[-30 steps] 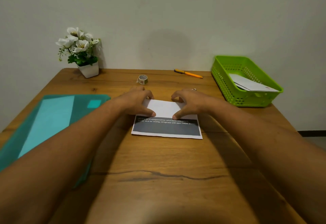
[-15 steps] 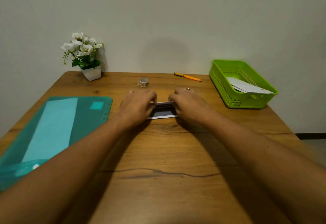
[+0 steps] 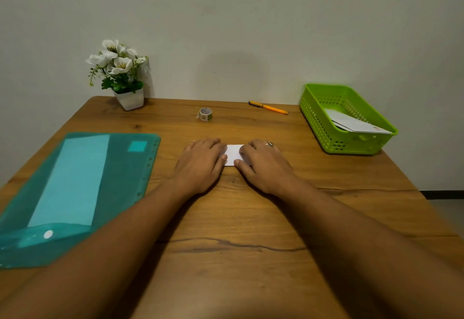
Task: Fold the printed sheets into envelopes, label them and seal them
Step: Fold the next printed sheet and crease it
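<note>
A folded white sheet (image 3: 233, 154) lies flat in the middle of the wooden table (image 3: 238, 218), only a small white strip of it showing between my hands. My left hand (image 3: 200, 162) lies palm down on its left part, fingers stretched forward. My right hand (image 3: 263, 163), with a ring on one finger, presses flat on its right part. Both ends of the sheet are hidden under my hands. A small roll of tape (image 3: 206, 114) stands behind the sheet, and an orange pen (image 3: 268, 107) lies near the wall.
A green plastic basket (image 3: 326, 128) at the right holds white folded paper (image 3: 354, 124). A teal plastic folder (image 3: 72, 193) with a pale sheet inside lies at the left. A white pot of white flowers (image 3: 123, 75) stands at the back left corner.
The sheet's printed dark band was folded under; now only a narrow white face shows. Both hands moved away from me and closer together and now lie flat on the fold.
</note>
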A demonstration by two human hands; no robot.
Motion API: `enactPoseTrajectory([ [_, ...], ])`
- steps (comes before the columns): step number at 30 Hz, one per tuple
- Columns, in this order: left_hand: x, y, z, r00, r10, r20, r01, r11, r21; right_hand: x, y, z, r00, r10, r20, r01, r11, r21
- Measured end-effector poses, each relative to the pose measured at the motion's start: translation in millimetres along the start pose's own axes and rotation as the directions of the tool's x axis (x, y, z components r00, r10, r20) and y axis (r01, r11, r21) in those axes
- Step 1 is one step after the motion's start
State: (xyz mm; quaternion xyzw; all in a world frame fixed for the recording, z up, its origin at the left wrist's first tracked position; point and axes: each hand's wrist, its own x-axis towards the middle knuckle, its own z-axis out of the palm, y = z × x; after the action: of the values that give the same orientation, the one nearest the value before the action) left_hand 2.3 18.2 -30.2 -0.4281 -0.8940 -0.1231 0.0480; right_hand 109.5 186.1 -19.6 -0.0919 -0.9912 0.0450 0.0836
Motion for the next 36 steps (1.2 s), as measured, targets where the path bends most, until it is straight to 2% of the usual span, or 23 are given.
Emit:
enactPoseTrajectory([
  [4,6,-1,8,0.989,-0.017,0.147,0.013,0.999,0.033,12,-11,9,1.000,-0.026,0.006,0.026,0.994,0.103],
  [8,7,-2,8,0.984,-0.016,0.178,0.006,0.998,0.054,16,-18,20,0.996,-0.077,0.054,0.064,0.975,0.211],
  [13,8,-5,7,0.973,-0.050,0.224,0.027,0.994,0.103,11,4,26,0.988,0.010,0.155,-0.026,0.995,0.101],
  [17,8,-15,-1,0.944,-0.150,0.293,0.104,0.981,0.165,-2,41,19,0.967,0.148,0.207,-0.156,0.987,0.023],
  [19,10,-18,-10,0.927,-0.182,0.328,0.120,0.972,0.201,-6,49,18,0.959,0.171,0.225,-0.177,0.984,0.010],
  [23,17,-13,-27,0.945,-0.181,0.274,0.114,0.963,0.243,-7,48,19,0.961,0.177,0.215,-0.183,0.983,0.013],
  [25,22,-15,-34,0.939,-0.205,0.277,0.146,0.965,0.219,-8,47,19,0.960,0.181,0.213,-0.189,0.982,0.016],
  [31,32,-24,-43,0.882,-0.238,0.407,0.204,0.971,0.127,-17,42,19,0.960,0.184,0.213,-0.192,0.981,0.015],
  [34,29,-22,-45,0.875,-0.244,0.419,0.206,0.969,0.135,-24,39,17,0.959,0.187,0.212,-0.195,0.981,0.016],
  [36,25,-20,-45,0.871,-0.263,0.416,0.263,0.963,0.059,-29,37,18,0.962,0.189,0.198,-0.198,0.980,0.025],
])
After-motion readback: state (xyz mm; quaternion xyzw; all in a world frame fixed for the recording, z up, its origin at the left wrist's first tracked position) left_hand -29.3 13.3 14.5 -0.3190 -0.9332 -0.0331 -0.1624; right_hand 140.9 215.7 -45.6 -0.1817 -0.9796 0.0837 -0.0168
